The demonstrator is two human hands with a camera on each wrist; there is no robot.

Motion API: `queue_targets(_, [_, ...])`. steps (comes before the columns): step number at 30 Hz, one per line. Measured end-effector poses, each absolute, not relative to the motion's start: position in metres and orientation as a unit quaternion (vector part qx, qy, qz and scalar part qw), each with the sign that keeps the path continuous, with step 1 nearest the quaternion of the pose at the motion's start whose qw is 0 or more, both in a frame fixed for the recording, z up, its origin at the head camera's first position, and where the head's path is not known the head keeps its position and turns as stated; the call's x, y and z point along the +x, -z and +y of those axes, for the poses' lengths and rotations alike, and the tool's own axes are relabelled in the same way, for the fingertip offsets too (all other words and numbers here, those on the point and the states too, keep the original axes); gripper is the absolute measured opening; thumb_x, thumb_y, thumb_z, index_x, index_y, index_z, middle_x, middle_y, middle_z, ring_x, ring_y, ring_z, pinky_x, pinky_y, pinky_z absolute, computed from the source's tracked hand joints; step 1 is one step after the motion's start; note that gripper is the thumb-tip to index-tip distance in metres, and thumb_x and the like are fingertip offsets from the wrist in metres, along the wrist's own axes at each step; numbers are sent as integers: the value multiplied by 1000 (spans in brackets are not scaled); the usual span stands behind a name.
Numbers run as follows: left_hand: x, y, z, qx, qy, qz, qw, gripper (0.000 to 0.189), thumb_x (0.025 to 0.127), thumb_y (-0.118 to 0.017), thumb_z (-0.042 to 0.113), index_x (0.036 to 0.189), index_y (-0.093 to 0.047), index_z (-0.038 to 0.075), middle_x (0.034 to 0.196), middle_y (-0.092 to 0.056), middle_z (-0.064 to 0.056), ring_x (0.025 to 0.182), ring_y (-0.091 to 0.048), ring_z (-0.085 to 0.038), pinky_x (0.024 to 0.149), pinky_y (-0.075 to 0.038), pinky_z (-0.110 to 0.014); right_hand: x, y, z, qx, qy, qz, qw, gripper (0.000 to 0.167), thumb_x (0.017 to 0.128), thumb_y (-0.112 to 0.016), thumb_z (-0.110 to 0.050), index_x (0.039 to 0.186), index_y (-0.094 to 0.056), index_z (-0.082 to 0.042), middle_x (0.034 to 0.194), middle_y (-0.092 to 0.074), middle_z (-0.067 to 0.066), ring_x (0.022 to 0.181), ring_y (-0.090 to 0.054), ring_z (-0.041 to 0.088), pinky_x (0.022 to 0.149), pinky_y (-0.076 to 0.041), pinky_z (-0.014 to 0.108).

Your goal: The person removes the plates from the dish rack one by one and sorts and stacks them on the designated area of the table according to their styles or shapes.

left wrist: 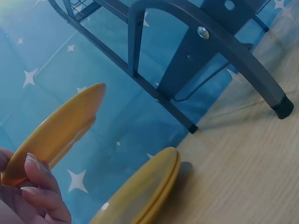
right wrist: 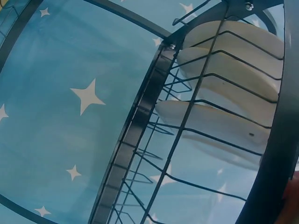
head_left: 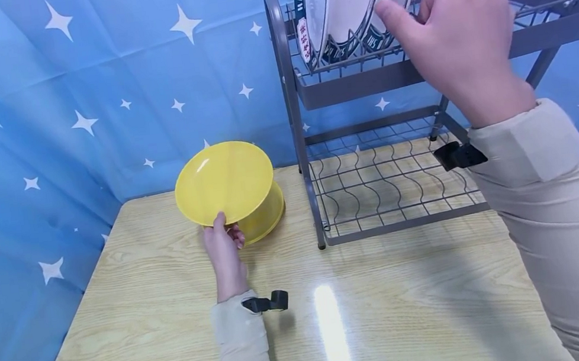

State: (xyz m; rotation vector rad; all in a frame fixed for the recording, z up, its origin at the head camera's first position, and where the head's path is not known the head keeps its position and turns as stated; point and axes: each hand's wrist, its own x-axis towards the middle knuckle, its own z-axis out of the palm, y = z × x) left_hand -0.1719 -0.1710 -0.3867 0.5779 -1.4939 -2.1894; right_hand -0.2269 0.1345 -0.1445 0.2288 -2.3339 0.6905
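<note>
My left hand (head_left: 225, 253) pinches the near rim of a yellow plate (head_left: 225, 179), thumb on top and fingers beneath. In the left wrist view, that plate (left wrist: 60, 130) is tilted and raised apart from another yellow dish (left wrist: 140, 191) on the table. From the head view it covers most of this lower yellow dish (head_left: 267, 216). Up at the dish rack, my right hand (head_left: 467, 41) has its thumb and index finger spread beside white plates (head_left: 357, 0) with dark green patterned rims. The index fingertip is cut off by the frame's top; other fingers curl behind.
The dark grey two-tier rack (head_left: 364, 82) stands at the back right of the wooden table (head_left: 389, 306). White plates stand upright in its upper tier, and wavy wires form the lower shelf (head_left: 391, 181). A blue curtain (head_left: 113, 93) with white stars hangs behind.
</note>
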Motion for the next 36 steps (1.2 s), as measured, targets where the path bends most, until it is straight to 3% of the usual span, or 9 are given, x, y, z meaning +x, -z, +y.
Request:
queue_targets(3, [-174, 394, -173, 214, 787, -539, 211, 16, 93, -43, 25, 96, -43, 10, 65, -45, -2, 43, -39, -9, 39, -30, -17, -227, 143, 133, 79, -259, -902, 337, 56, 88, -39, -50, 138, -33, -24, 71, -46, 12, 63, -32, 14, 80, -27, 38])
queue_targets(7, [-177, 401, -173, 225, 785, -543, 197, 15, 93, -41, 25, 96, -43, 10, 65, -45, -1, 44, -40, -8, 39, -30, -17, -227, 143, 134, 66, -263, -904, 332, 51, 91, -36, -46, 136, -37, -22, 84, -54, 17, 66, -29, 9, 85, -27, 39])
queue_targets(15, [-181, 408, -170, 244, 789, -534, 178, 16, 94, -40, 23, 92, -44, 8, 63, -44, -1, 43, -39, -9, 39, -29, -16, -229, 138, 136, 32, -260, -908, 327, 52, 91, -32, -46, 134, -39, -18, 64, -41, 3, 67, -33, 10, 86, -27, 36])
queue_targets(18, [-181, 411, -169, 252, 789, -537, 161, 18, 94, -39, 24, 92, -44, 8, 65, -44, -1, 47, -40, -9, 41, -30, -17, -228, 135, 135, 19, -263, -913, 312, 53, 91, -32, -45, 135, -38, -17, 76, -54, 10, 86, -45, 18, 93, -25, 40])
queue_targets(22, [-182, 415, -167, 257, 787, -540, 149, 19, 95, -38, 25, 93, -44, 8, 66, -44, -1, 49, -40, -9, 42, -31, -17, -227, 133, 134, 10, -258, -917, 303, 54, 91, -31, -45, 134, -38, -15, 102, -59, 19, 106, -43, 30, 93, -25, 42])
queue_targets(26, [-182, 416, -168, 258, 786, -542, 148, 20, 95, -39, 26, 92, -44, 7, 65, -45, -1, 47, -41, -9, 41, -32, -17, -229, 134, 133, 6, -245, -918, 313, 54, 90, -31, -46, 131, -42, -13, 92, -55, 17, 99, -44, 29, 88, -27, 42])
queue_targets(30, [-182, 419, -170, 259, 790, -535, 148, 20, 94, -40, 26, 97, -43, 7, 66, -46, -2, 47, -42, -10, 41, -33, -17, -232, 135, 133, 4, -236, -917, 322, 52, 90, -31, -42, 129, -44, -11, 78, -48, 9, 79, -38, 16, 82, -28, 38])
queue_targets(33, [-180, 421, -173, 269, 789, -531, 151, 20, 94, -41, 26, 102, -41, 8, 68, -47, -3, 47, -42, -9, 41, -33, -16, -234, 135, 132, 6, -231, -917, 325, 51, 90, -30, -39, 130, -43, -11, 77, -49, 10, 69, -27, 8, 78, -28, 35])
queue_targets(36, [-178, 423, -176, 278, 785, -532, 150, 21, 94, -41, 27, 104, -41, 8, 68, -48, -3, 47, -42, -9, 41, -33, -16, -235, 136, 131, 8, -232, -916, 329, 50, 90, -29, -37, 132, -41, -13, 82, -52, 14, 67, -26, 8, 79, -29, 34])
